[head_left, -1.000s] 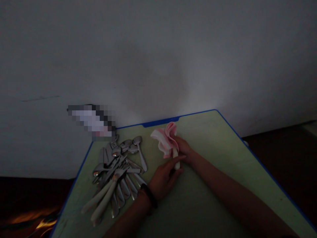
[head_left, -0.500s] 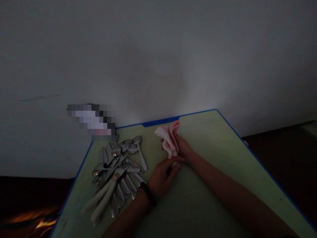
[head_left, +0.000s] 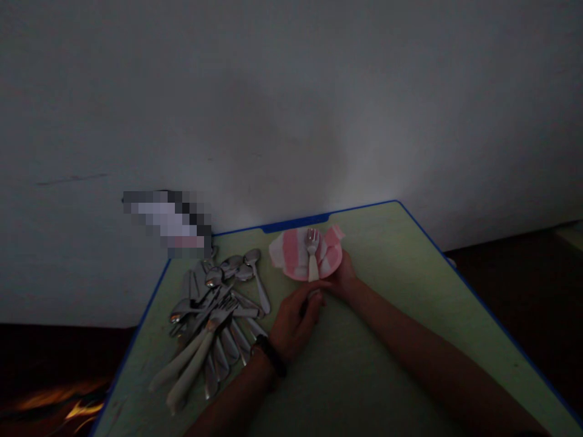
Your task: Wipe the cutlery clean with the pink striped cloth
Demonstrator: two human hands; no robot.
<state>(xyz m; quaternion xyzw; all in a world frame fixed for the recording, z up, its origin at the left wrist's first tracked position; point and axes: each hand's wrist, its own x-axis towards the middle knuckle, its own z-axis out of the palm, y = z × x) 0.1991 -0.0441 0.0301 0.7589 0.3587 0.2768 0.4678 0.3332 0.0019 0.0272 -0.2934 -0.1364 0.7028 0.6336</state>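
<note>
A fork (head_left: 313,252) with a pale handle points away from me, its metal tines uppermost. My left hand (head_left: 298,315) has its fingers closed round the lower end of the handle. Behind the fork spreads a pink and white striped cloth (head_left: 291,255), its folds laid open. My right hand (head_left: 344,273) holds the cloth from its right side, with most of its fingers hidden behind the fabric. Left of my left hand lies a loose pile of metal cutlery (head_left: 223,303), mostly spoons and forks, with two pale-handled pieces (head_left: 191,364) at its front.
The pale green table (head_left: 401,255) has a blue rim and stands against a grey wall (head_left: 291,121). A pixelated object (head_left: 166,221) sits at the far left corner. Beyond the table's left side, orange light shows on the dark floor.
The cloth was bunched and folded round the fork; now it is spread open behind it, and the fork's tines and handle show. The cutlery pile has not moved.
</note>
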